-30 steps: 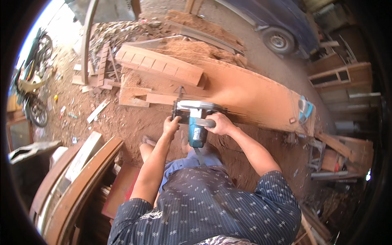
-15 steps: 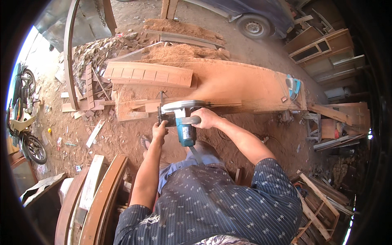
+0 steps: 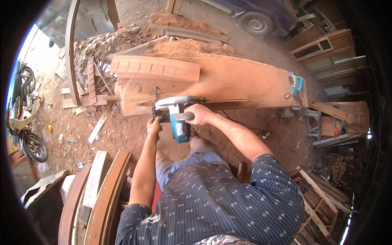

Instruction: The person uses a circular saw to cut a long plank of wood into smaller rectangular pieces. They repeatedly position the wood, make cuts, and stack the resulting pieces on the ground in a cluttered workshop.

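A teal circular saw [image 3: 179, 130] with a silver blade guard rests on the near edge of a long, dust-covered board [image 3: 253, 77]. My right hand [image 3: 201, 114] is closed around the saw's dark handle. At the saw's left side my left hand [image 3: 154, 129] grips the dark edge of its base, fingers curled. A thin cut line runs along the board to the right of the saw, and sawdust hangs over the wood there. The blade itself is hidden by the guard.
A notched curved wood piece [image 3: 155, 68] lies on the board behind the saw. A teal power tool [image 3: 295, 83] sits at the board's right end. Wood offcuts [image 3: 96, 47] are heaped at far left, curved timbers [image 3: 102, 200] stand at near left, and a cable [image 3: 249, 127] trails on the ground.
The saw has moved left along the board's near edge with both hands on it. More of the cut line shows to its right. The whole view has shifted slightly.
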Available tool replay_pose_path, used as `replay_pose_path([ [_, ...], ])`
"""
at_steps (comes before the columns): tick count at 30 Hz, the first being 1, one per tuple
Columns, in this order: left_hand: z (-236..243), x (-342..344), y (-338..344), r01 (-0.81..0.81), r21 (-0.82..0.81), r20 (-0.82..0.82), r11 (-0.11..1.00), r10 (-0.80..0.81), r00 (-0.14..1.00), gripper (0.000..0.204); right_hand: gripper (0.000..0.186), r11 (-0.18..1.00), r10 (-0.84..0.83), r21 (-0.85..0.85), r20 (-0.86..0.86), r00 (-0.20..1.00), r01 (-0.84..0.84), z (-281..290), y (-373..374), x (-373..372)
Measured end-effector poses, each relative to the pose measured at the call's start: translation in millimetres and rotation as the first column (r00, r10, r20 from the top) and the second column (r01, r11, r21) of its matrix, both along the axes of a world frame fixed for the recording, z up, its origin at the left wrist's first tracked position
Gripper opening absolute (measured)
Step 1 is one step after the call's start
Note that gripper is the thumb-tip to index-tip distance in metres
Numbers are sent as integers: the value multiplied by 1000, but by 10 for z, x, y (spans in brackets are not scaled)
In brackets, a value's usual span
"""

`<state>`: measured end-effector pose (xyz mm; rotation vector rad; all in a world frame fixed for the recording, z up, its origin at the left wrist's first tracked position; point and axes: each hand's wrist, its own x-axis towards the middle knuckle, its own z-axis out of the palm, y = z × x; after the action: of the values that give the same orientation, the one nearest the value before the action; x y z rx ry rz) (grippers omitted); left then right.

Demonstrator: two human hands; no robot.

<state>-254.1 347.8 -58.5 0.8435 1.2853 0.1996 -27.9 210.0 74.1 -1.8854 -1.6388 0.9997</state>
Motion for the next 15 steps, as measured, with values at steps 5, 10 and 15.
replay_pose_path([
  [5, 13, -161, 162, -10, -9, 16, 1000, 10, 1000, 34, 24, 999, -8, -40, -7, 1000, 7, 57, 181, -163],
  [10, 51, -217, 279, -12, -13, 14, 1000, 12, 1000, 30, 29, 998, -21, -54, 7, 1000, 22, 36, 282, -233],
  [15, 76, -241, 354, -14, -33, 33, 999, 15, 999, 29, 35, 989, 31, -145, -12, 999, -32, 28, 391, -230],
])
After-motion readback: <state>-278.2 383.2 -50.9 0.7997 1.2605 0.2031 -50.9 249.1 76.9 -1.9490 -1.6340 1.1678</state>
